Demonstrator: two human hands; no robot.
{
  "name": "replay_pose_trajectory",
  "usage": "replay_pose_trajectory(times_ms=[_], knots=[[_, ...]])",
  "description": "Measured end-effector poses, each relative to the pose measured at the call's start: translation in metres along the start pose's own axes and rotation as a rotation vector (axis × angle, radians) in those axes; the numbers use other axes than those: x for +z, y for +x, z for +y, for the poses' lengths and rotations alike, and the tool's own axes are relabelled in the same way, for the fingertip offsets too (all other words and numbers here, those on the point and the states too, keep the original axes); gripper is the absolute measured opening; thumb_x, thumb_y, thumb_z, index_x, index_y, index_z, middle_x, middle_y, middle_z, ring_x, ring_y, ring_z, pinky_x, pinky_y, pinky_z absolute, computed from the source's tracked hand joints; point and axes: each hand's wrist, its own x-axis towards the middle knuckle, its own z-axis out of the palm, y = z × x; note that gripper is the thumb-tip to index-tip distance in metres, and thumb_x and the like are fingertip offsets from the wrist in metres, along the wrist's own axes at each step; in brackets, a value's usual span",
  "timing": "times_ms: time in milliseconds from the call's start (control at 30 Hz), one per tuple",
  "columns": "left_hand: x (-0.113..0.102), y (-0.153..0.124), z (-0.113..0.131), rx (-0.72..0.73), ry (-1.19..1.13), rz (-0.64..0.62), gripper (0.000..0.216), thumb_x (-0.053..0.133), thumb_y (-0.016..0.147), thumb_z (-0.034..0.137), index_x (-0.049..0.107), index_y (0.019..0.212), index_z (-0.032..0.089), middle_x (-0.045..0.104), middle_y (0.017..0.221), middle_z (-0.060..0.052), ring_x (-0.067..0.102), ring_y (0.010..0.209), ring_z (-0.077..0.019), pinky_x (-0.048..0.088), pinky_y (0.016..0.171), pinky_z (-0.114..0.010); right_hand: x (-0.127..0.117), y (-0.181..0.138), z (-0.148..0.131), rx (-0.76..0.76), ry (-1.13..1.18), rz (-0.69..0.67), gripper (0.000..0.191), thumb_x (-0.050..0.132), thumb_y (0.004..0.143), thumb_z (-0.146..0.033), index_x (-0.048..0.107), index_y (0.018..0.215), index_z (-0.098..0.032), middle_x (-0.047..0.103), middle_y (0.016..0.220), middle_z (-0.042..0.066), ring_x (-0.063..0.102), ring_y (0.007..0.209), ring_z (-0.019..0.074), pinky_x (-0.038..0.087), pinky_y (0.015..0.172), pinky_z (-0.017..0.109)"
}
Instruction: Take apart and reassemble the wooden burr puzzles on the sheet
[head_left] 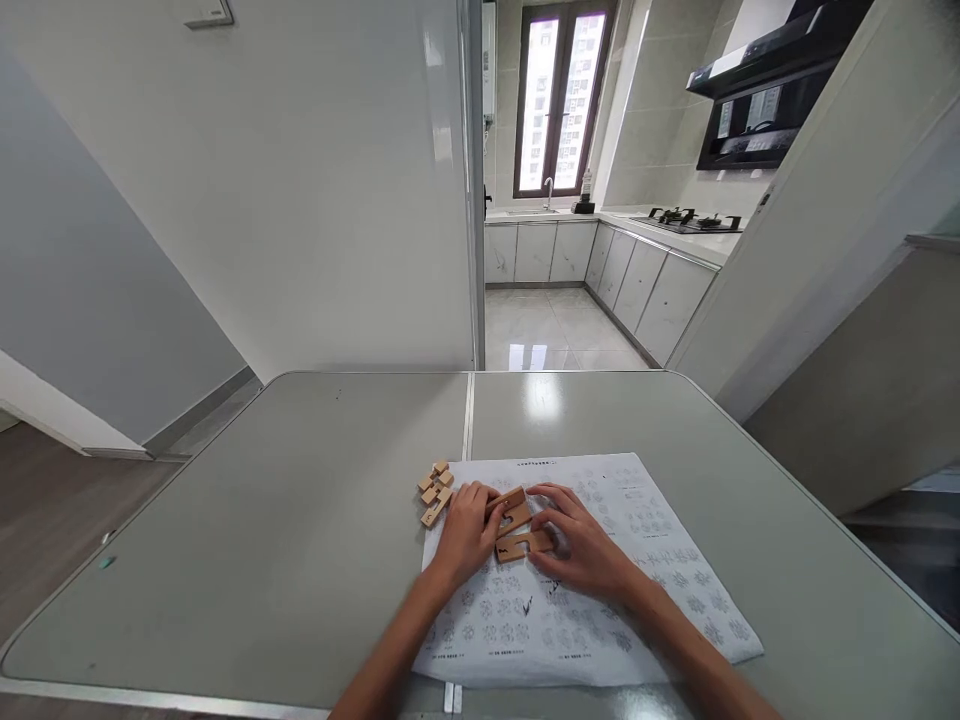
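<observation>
My left hand (466,532) is closed on the left end of an upright notched wooden puzzle piece (514,497), with the fingers curled over it. My right hand (581,545) grips the right end of a nearer notched wooden piece (512,549) between thumb and fingers, and its index finger reaches toward the upright piece. Between the two lies another flat piece with a rounded cutout (516,518), partly covered. All of them rest on a printed paper sheet (600,640) full of small diagrams. Beside my left hand sits a cluster of small notched wooden pieces (435,490).
The grey table (300,530) has a metal seam (469,415) down its middle and a metal-trimmed edge. A small green bit (107,562) lies at far left. Past the table, a white partition (337,200) stands beside a kitchen with a stove (694,220).
</observation>
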Motion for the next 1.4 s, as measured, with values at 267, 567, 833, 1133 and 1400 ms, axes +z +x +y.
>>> replay_pose_trajectory(times_ms=[267, 567, 833, 1133, 1400], knots=[[-0.005, -0.003, 0.0, -0.044, -0.127, 0.007, 0.024, 0.046, 0.105, 0.037, 0.064, 0.104, 0.021, 0.075, 0.099, -0.006, 0.067, 0.09, -0.0231, 0.05, 0.081, -0.034, 0.0, -0.001, 0.0, 0.03, 0.025, -0.008, 0.021, 0.072, 0.081, -0.017, 0.062, 0.097, -0.024, 0.05, 0.147, 0.01, 0.04, 0.141, 0.0317, 0.049, 0.107, 0.045], [-0.004, -0.003, -0.001, -0.09, -0.183, 0.027, 0.023, 0.049, 0.103, 0.04, 0.063, 0.104, 0.022, 0.076, 0.096, -0.005, 0.069, 0.086, -0.0231, 0.051, 0.076, -0.033, -0.002, -0.001, 0.0, 0.007, 0.067, -0.008, 0.009, 0.068, 0.084, -0.015, 0.065, 0.086, -0.023, 0.054, 0.142, 0.011, 0.045, 0.136, 0.0322, 0.05, 0.104, 0.046], [-0.007, -0.005, 0.004, -0.091, -0.24, 0.054, 0.028, 0.041, 0.106, 0.044, 0.059, 0.11, 0.023, 0.074, 0.091, -0.003, 0.07, 0.08, -0.0199, 0.051, 0.075, -0.031, -0.004, 0.003, -0.003, 0.048, 0.31, 0.043, 0.014, 0.061, 0.099, -0.035, 0.068, 0.095, -0.024, 0.069, 0.12, 0.01, 0.063, 0.111, 0.0265, 0.051, 0.094, 0.04], [-0.005, -0.005, -0.001, -0.137, -0.316, 0.154, 0.034, 0.035, 0.108, 0.046, 0.058, 0.118, 0.024, 0.066, 0.086, -0.001, 0.063, 0.076, -0.0199, 0.048, 0.073, -0.031, 0.013, 0.032, -0.024, 0.275, 0.496, 0.038, 0.037, 0.044, 0.105, -0.053, 0.055, 0.086, -0.023, 0.052, 0.057, -0.006, 0.043, 0.051, 0.013, 0.036, 0.055, 0.026], [-0.003, -0.005, -0.004, -0.131, -0.365, 0.153, 0.039, 0.03, 0.109, 0.043, 0.054, 0.13, 0.02, 0.065, 0.094, -0.005, 0.062, 0.086, -0.0211, 0.05, 0.08, -0.033, 0.032, 0.044, -0.023, 0.314, 0.496, 0.21, 0.043, 0.045, 0.102, -0.061, 0.059, 0.089, -0.022, 0.049, 0.058, -0.005, 0.043, 0.051, 0.0141, 0.033, 0.051, 0.026]])
